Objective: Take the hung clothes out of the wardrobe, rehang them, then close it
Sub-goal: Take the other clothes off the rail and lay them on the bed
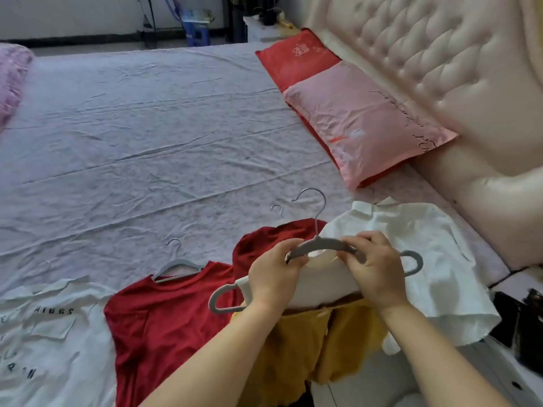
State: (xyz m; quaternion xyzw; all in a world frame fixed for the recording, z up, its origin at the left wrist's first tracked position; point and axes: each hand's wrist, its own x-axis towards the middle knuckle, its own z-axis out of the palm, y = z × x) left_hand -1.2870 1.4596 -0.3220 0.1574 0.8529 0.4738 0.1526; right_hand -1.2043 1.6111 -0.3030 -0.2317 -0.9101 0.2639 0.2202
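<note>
Fingers [283, 250] of left hand [273, 277] and right hand [373, 271] curl round grey hanger [323, 244], above white shirt [426, 230] on bed [147, 142], near right.

Bare forearms extended forward, left hand [274, 273] and right hand [373, 271] close together, fingers curled around grey hanger [318, 244]

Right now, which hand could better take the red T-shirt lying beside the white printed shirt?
Left, probably. The left hand grips the held grey plastic hanger on the side nearest the red T-shirt; the right hand grips its far side, over the white collared shirt.
</note>
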